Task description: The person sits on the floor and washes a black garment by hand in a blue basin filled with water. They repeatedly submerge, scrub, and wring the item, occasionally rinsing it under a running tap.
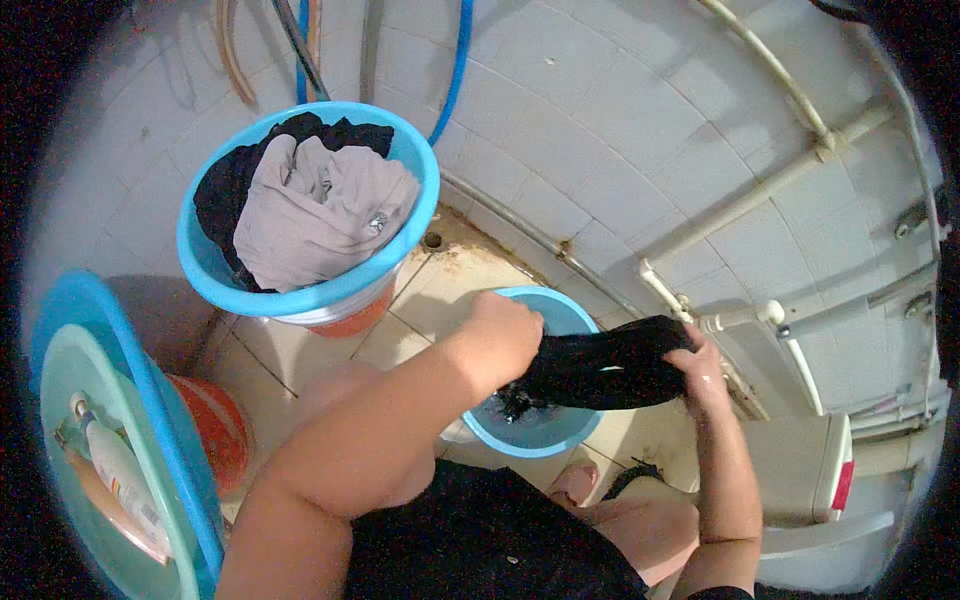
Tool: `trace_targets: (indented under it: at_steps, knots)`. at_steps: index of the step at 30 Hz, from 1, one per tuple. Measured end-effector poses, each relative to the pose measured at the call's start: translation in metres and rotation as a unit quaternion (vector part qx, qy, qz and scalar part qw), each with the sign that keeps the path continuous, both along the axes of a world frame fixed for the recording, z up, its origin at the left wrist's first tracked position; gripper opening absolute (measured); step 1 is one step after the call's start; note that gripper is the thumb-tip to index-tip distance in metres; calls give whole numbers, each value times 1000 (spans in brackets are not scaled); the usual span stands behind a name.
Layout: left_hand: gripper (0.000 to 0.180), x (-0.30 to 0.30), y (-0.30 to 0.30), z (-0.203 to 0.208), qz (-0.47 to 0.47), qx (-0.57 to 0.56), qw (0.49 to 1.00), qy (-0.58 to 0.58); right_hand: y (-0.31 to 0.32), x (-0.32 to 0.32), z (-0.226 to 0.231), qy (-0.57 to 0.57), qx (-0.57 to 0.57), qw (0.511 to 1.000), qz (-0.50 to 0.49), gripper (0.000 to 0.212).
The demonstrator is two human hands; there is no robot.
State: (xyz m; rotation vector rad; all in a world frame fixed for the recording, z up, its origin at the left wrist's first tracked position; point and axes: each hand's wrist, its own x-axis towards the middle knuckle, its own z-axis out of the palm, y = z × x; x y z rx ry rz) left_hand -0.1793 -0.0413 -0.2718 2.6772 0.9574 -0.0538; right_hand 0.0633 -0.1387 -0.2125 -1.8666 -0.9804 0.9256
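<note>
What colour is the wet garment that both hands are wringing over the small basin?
Black garment, shown in the head view, over the light blue basin.

Between the left hand [505, 335] and right hand [700, 372] hangs a black garment [600, 370], wet, limp matt cloth. Beneath them sits a smooth, glossy blue plastic bucket [530, 435]; the floor [450, 290] is glazed, stained tile.

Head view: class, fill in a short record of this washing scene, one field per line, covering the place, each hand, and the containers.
Place: tiled floor by a tiled wall with pipes
Left hand: grips one end of the black garment
Right hand: grips the other end
Small basin: blue, under the garment
Large basin: blue, set on an orange bucket, holding grey and black clothes
Left edge: stacked basins with a bottle
</note>
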Motion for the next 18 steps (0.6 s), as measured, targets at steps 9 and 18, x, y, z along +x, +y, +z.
trace_targets:
  at_steps: [9,18]
  knots:
    - [31,-20,3,19,-2,0,1000,-19,-34,-29,103,-59,168,984,3,74]
    - [31,-19,5,19,-12,-4,1000,-4,21,-17,-67,-160,-76,961,210,75]
